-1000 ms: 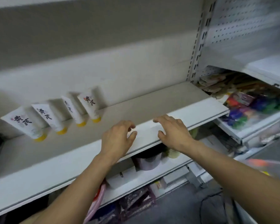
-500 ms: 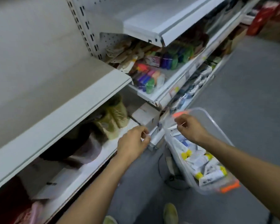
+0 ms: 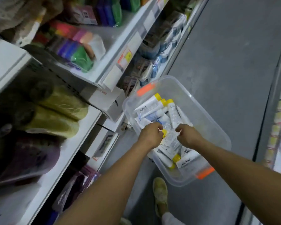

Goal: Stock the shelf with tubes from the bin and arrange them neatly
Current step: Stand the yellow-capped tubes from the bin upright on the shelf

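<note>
Head view: the tubes (image 3: pixel 173 112) are piled loose and crisscrossed in the clear bin (image 3: pixel 201 111), which sits on the floor right by the foot of the shelves (image 3: pixel 113 51). Biggest risk, I'd say: grabbing from the middle of that heap drags neighbours along, so one slips off on the lift, or you squash a soft tube by squeezing hard. Your shoe (image 3: pixel 160 192) is close to the bin too, easy to kick. Both arms reach down into it, left hand (image 3: pixel 150 135) and right hand (image 3: pixel 187 137) near each other, knuckles up, fingers curled under. Can't tell if either actually has a grip on anything.
</note>
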